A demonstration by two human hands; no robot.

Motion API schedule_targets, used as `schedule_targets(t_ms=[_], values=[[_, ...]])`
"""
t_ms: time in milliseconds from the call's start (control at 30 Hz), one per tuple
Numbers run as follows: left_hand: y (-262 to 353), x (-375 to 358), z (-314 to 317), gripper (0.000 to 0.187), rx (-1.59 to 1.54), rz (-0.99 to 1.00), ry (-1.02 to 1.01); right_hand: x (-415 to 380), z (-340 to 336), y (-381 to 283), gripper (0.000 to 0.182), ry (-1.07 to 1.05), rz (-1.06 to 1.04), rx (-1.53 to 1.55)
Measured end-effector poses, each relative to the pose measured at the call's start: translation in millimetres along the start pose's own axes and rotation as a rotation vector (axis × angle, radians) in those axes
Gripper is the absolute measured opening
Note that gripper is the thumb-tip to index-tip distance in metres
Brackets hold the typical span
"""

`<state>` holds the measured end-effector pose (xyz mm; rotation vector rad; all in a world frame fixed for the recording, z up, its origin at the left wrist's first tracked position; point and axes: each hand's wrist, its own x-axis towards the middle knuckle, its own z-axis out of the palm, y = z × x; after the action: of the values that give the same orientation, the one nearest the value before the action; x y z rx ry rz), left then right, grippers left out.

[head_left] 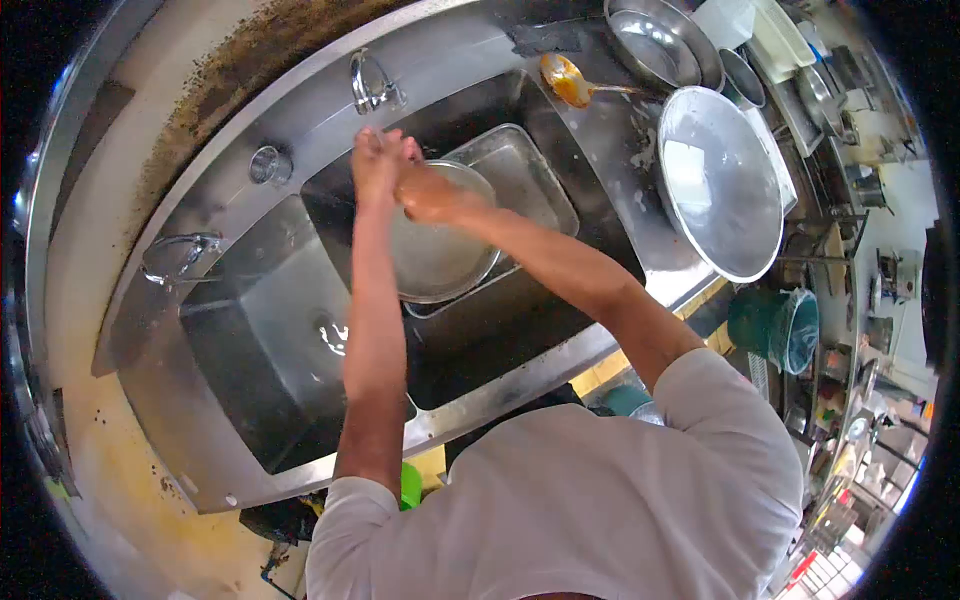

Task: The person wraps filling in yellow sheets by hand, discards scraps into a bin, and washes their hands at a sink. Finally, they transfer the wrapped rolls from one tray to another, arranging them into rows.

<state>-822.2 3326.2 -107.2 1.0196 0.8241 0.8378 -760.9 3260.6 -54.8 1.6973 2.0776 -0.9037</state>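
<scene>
My left hand (376, 168) is raised just below the chrome faucet (370, 85) at the back of the sink, its fingers partly spread. Against its palm side presses my right hand (432, 194), whose fingers are smeared and partly hidden. No tool or dish shows in either hand. Below them a round metal pan (440, 262) lies in the right basin, overlapping a rectangular metal tray (515, 170). Both forearms reach across the sink from its front edge.
A second faucet (185, 255) stands over the left basin (290, 300), with a drinking glass (268, 165) on the ledge between. On the right counter are a large metal bowl (722, 185), a stained spoon (570, 82) and metal pans (655, 50). A green bucket (760, 325) stands beyond.
</scene>
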Motion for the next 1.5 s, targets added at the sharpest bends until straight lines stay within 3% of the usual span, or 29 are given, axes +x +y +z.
schedule_targets(t_ms=[33, 67, 100, 133, 167, 233, 267, 300, 367, 433, 467, 533, 700, 733, 800, 900, 933, 967, 1033, 1067, 1100, 1167, 1233, 1300, 1333, 1367, 1433, 1467, 1500], values=[[-13.2, -7.9, 3.1, 0.01, 0.089, 0.228, -0.022, 5.1, 8.6, 6.6, 0.074, -0.001, -0.012, 0.001], [-20.5, -14.1, 8.0, 0.033, 0.154, 0.318, -0.025, 15.7, 30.1, 16.7, 0.071, 0.546, -0.042, -0.033], [-12.1, -15.6, 10.9, 0.033, 0.161, 0.324, -0.013, 28.2, 48.3, 27.9, 0.068, 1.101, -0.072, -0.067], [2.1, -14.4, 13.4, 0.044, 0.04, 0.129, -0.039, 31.3, 54.5, 31.7, 0.061, 1.244, 0.124, -0.627], [15.7, -14.3, 15.0, 0.055, -0.088, -0.064, -0.061, 41.3, 57.6, 29.9, 0.061, 1.25, 0.105, -0.63], [13.1, 15.3, -6.6, 0.055, -0.038, -0.201, -0.111, 41.7, 60.1, 3.1, 0.043, 0.931, -0.281, 1.013], [15.8, 19.7, -6.9, 0.048, -0.206, -0.12, -0.127, 47.9, 56.7, -6.8, 0.031, 1.34, -0.368, 0.75], [22.6, 21.0, -5.0, 0.042, -0.371, -0.034, -0.15, 47.0, 51.9, -4.8, 0.031, 1.336, -0.376, 0.752], [24.7, 1.8, 11.5, 0.048, -0.144, 0.1, -0.029, 48.2, 32.3, 8.5, 0.033, 0.996, -0.147, 1.284], [10.7, -19.9, 24.2, 0.049, 0.24, 0.185, 0.078, 67.6, 31.3, 18.6, 0.046, 1.088, -0.278, 1.523], [-7.9, -35.2, 36.7, 0.043, 0.334, 0.474, 0.265, 72.7, 33.2, 28.7, 0.047, 1.217, -0.296, 1.505], [-4.9, -42.8, 32.6, 0.039, 0.373, 0.429, 0.21, 58.5, 31.4, 28.7, 0.046, 1.414, -0.16, 1.38], [-8.4, 11.5, 0.3, 0.034, 0.457, 0.294, 0.108, 76.7, 46.0, 18.9, 0.045, 1.345, -0.197, 1.454], [0.1, 10.6, -3.0, 0.034, 0.456, 0.292, 0.103, 61.0, 35.6, 2.4, 0.045, 1.403, -0.068, 1.354], [19.6, 7.0, -1.9, 0.023, 0.146, 0.103, 0.052, 56.0, 30.6, -16.5, 0.046, 1.498, 0.022, 1.316], [11.9, 10.4, 1.5, 0.021, 0.095, 0.12, 0.077, 64.6, 21.2, -11.7, 0.038, 1.521, -0.028, 1.472], [12.0, -1.1, 9.2, 0.023, 0.091, 0.102, 0.076, 57.6, 16.4, 4.9, 0.039, 1.199, -0.036, 1.762], [14.1, -10.9, 13.8, 0.023, 0.095, 0.097, 0.07, 53.9, 13.9, 14.4, 0.039, 1.204, -0.031, 1.768], [13.8, -21.1, 20.4, 0.024, -0.092, -0.062, 0.064, 46.3, 3.5, 30.1, 0.041, 0.635, -0.247, 1.991], [10.0, -5.6, 6.8, 0.025, -0.004, -0.118, 0.008, 84.7, 22.4, 44.0, 0.045, 0.921, -0.173, 1.741], [5.7, 9.1, -0.4, 0.025, -0.009, -0.117, 0.007, 94.7, 19.0, 28.7, 0.045, 0.922, -0.171, 1.737], [0.3, 31.9, -11.1, 0.024, -0.029, 0.247, -0.079, 103.0, 19.8, -13.7, 0.049, 1.936, 0.04, 1.151], [12.1, 23.8, -5.1, 0.022, -0.103, 0.094, -0.057, 61.8, 4.4, -9.4, 0.051, 1.847, 0.048, 1.126], [23.7, -6.5, 7.4, 0.021, -0.206, -0.243, 0.029, 32.0, -9.3, 5.1, 0.046, 1.196, 0.189, 1.454], [16.0, 10.0, -32.9, 0.02, -0.511, -0.426, -0.748, 94.6, 13.1, 54.3, 0.045, 1.015, 0.076, 1.516], [9.4, 9.4, -34.7, 0.02, -0.51, -0.431, -0.746, 84.6, 9.9, 54.3, 0.045, 1.014, 0.079, 1.521], [1.1, 5.7, -31.1, 0.026, -0.462, -0.574, -0.799, 42.3, -9.5, 46.1, 0.045, 0.735, -0.061, 1.532], [8.7, 5.2, -16.4, 0.026, -0.46, -0.57, -0.805, 36.9, -16.5, 30.7, 0.036, 0.815, 0.097, 1.719], [23.6, 1.1, 5.9, 0.028, -0.441, -0.452, -0.355, 48.7, -11.0, 14.9, 0.036, 0.819, 0.096, 1.715]])
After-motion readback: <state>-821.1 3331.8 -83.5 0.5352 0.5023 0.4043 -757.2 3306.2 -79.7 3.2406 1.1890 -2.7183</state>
